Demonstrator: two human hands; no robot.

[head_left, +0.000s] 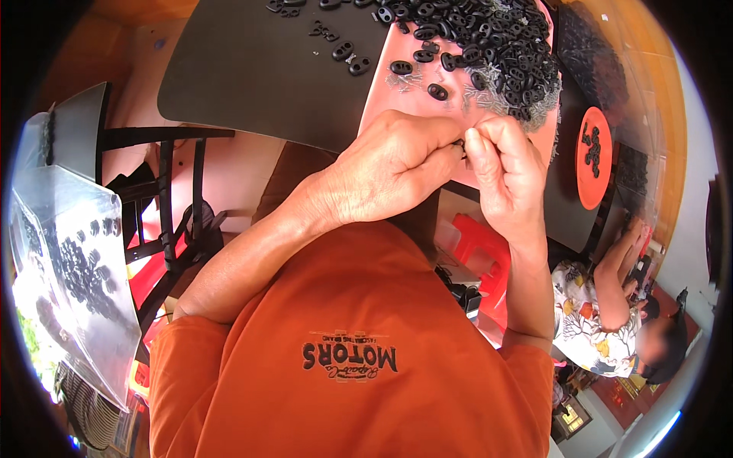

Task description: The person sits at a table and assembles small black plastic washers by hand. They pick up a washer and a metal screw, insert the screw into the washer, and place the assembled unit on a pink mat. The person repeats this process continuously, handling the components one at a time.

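My left hand [401, 162] and my right hand [510, 169] meet over the near edge of a pink board [376, 105]. Both are closed, thumbs against fingers, on a small black plastic piece [461, 148] that is mostly hidden between the fingertips. Beyond them lies a heap of black two-hole cord locks [489, 34]. Small metal springs [527, 114] are strewn at the heap's near side. One loose cord lock [437, 91] rests on the board just past my hands.
The board lies on a dark table [259, 69], with a few cord locks [359, 65] left of it. At right stands an orange plate [584, 179] of small black parts. Another person [595, 320] sits at lower right. A black chair frame [164, 191] stands at left.
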